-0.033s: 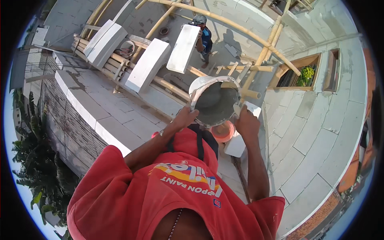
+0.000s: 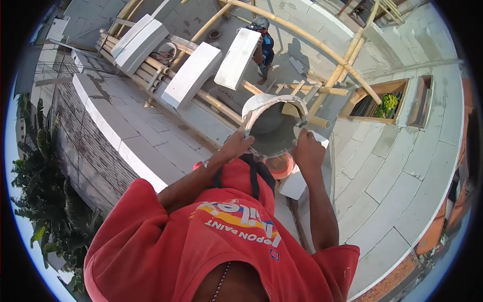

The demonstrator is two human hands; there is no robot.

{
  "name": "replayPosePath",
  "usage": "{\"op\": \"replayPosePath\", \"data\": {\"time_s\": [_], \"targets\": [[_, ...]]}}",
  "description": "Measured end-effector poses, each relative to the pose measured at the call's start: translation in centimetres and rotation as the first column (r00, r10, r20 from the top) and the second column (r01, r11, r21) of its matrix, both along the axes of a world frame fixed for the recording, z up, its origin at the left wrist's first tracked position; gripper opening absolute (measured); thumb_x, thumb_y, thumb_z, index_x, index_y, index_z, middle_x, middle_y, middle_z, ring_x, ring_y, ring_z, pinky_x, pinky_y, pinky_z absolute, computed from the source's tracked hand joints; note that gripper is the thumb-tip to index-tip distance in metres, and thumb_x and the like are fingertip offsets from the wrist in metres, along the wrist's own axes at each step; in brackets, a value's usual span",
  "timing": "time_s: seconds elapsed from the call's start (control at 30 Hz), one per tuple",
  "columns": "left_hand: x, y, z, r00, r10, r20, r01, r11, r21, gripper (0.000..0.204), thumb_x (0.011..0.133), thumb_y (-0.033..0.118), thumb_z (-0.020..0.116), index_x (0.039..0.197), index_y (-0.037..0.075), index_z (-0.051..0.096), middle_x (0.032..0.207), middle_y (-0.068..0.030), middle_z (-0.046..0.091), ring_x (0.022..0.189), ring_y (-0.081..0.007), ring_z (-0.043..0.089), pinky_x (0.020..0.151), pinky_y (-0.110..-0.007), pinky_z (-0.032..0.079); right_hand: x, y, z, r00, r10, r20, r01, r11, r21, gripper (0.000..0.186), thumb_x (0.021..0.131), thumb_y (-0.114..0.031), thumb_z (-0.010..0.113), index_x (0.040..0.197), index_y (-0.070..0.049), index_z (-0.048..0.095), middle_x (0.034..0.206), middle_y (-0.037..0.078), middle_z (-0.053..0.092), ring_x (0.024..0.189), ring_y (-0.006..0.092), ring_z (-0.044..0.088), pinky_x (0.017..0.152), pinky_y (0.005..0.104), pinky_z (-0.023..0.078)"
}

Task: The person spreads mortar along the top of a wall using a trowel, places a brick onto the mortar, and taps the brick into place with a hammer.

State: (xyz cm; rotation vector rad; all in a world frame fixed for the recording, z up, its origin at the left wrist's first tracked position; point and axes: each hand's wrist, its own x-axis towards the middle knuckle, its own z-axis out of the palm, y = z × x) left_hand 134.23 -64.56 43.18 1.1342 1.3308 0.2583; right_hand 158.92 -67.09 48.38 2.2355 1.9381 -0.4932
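A round bucket [image 2: 274, 142] with grey mortar inside sits between my hands, tilted so that its inside shows. My left hand [image 2: 236, 147] grips its left rim. My right hand [image 2: 309, 151] is closed at the right rim, with a pale flat piece at the fingers that I cannot make out. An orange bucket [image 2: 279, 170] shows below, partly hidden, near a white block [image 2: 292, 186]. Beyond, a co-worker [image 2: 264, 50] has a hand at a long white block [image 2: 234, 60].
A bamboo scaffold [image 2: 282, 22] spans the area, carrying more white blocks [image 2: 188, 73]. A block wall top [image 2: 121, 136] runs along the left, beside corrugated roofing [image 2: 75, 146] and trees. At right stands a block wall [image 2: 387, 191] with a timber-framed window opening [image 2: 372, 103].
The view has shifted slightly. The bucket in my hands has tipped a little, showing a lighter patch inside at its upper right. Both hands keep their hold.
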Motion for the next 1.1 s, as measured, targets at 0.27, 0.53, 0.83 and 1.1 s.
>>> {"op": "replayPosePath", "data": {"time_s": [0.27, 0.53, 0.83, 1.1], "targets": [[-2.5, -3.9, 1.0, 0.582, 0.717, 0.383, -0.697, 0.683, -0.220, 0.067, 0.092, 0.008, 0.055, 0.153, 0.009, 0.028, 0.104, -0.0071, 0.056, 0.095, -0.0191, 0.062, 0.092, -0.042, 0.059, -5.4, 0.6, 4.8, 0.761, 0.640, -0.104, -0.647, 0.761, -0.053, 0.038, 0.089, -0.023, 0.066, 0.123, -0.009, 0.061, 0.109, 0.013, 0.065, 0.091, 0.0324, 0.070, 0.073, 0.0479, 0.055], [-5.7, -8.3, 3.6, 0.668, 0.714, 0.208, -0.743, 0.634, 0.214, 0.084, 0.092, 0.006, 0.050, 0.163, 0.025, 0.010, 0.116, -0.0153, 0.060, 0.090, -0.0185, 0.054, 0.081, -0.034, 0.052, -8.5, 5.9, 4.1, 0.639, 0.765, 0.082, -0.769, 0.636, 0.066, 0.037, 0.086, -0.014, 0.067, 0.119, -0.001, 0.060, 0.116, 0.020, 0.062, 0.082, 0.0391, 0.072, 0.067, 0.0479, 0.058], [-7.7, -14.0, 3.3, 0.328, 0.905, 0.270, -0.944, 0.305, 0.126, 0.086, 0.090, 0.006, 0.052, 0.163, 0.025, 0.010, 0.139, -0.0257, 0.053, 0.113, -0.0272, 0.057, 0.100, -0.035, 0.044, -14.6, 8.2, 5.3, 0.533, 0.732, -0.424, -0.823, 0.564, -0.061, 0.048, 0.093, -0.034, 0.064, 0.130, -0.004, 0.059, 0.122, 0.020, 0.064, 0.114, 0.0397, 0.061, 0.095, 0.0494, 0.048], [-11.5, -14.0, 5.6, 0.327, 0.933, 0.150, -0.937, 0.299, 0.183, 0.085, 0.089, 0.007, 0.049, 0.162, 0.031, 0.012, 0.140, -0.0309, 0.052, 0.121, -0.0355, 0.057, 0.106, -0.036, 0.042, -22.2, 5.0, 2.9, 0.363, 0.923, -0.129, -0.932, 0.357, -0.070, 0.044, 0.094, -0.024, 0.061, 0.131, -0.001, 0.055, 0.111, 0.025, 0.063, 0.094, 0.0455, 0.068, 0.078, 0.0521, 0.056]]}}
